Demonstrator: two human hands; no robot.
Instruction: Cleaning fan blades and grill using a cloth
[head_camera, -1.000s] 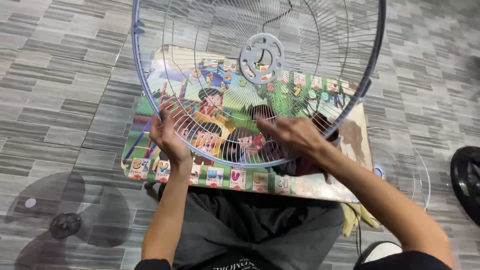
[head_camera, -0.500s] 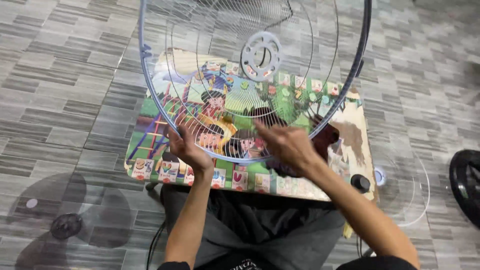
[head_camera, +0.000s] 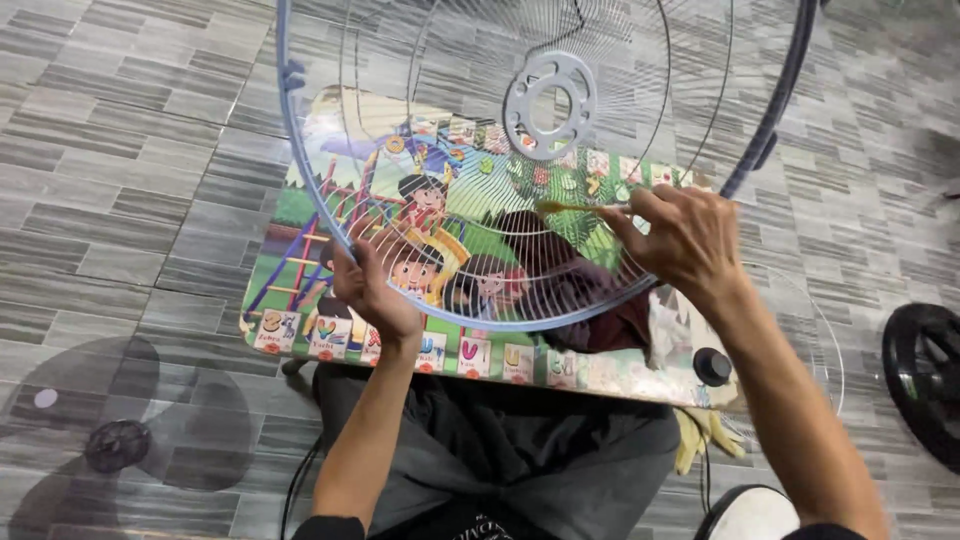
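Since the earlier frame, the right hand had risen from the lower wires of the grille toward its right side and now pinched a thin brush, its bristle end pointing left against the wires. The left hand had shifted little; its fingers were closed on the grille's lower left rim. The grille stood tilted over the table, a low one with a cartoon print, its hub ring near the far edge. A dark cloth lay under the grille near the table's front edge, and a black knob sat at the front right corner. Clear fan blades lay on the tiled floor, well to the left.
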